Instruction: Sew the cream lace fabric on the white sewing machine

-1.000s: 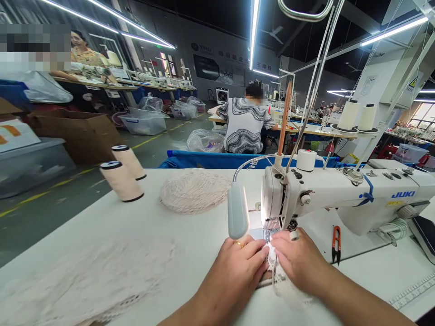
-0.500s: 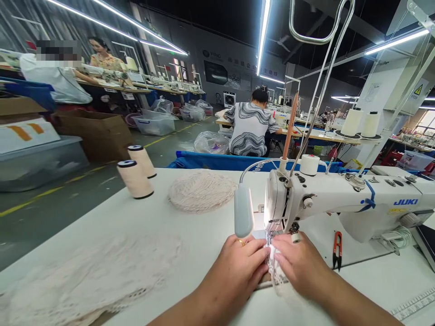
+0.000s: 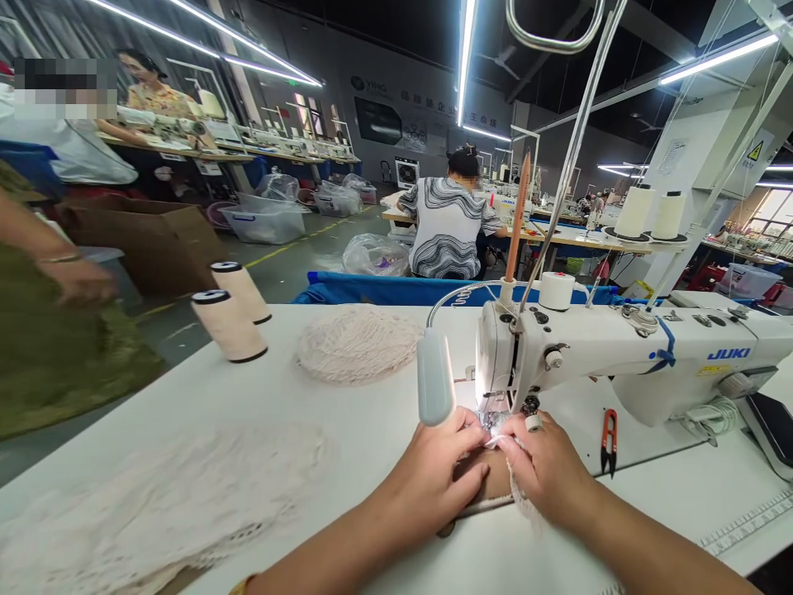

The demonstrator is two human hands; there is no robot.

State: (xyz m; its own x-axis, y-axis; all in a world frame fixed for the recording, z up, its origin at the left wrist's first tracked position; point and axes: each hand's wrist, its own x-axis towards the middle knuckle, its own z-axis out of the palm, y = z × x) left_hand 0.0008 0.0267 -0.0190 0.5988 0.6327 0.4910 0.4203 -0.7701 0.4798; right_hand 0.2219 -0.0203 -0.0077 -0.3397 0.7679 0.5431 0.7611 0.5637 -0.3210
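Note:
Close to the needle of a white sewing machine, both hands work on a small piece of white lace fabric. My left hand holds the fabric's left side with its fingertips, thumb reaching toward me over a brown patch of the machine bed. My right hand pinches the fabric from the right, and a lace strip hangs below its fingers. The presser foot and part of the fabric are hidden by fingers and glare. A grey lamp hangs just above my left hand.
Lace pieces lie in a round stack and a spread pile. Two thread cones stand at the table's left edge. Red thread snips lie right of my hands. A passing person's hand shows at left.
The lace between my hands has shifted and bunched up at the needle, baring the brown patch. My left thumb has spread away from the fingers. A person has come into view at left.

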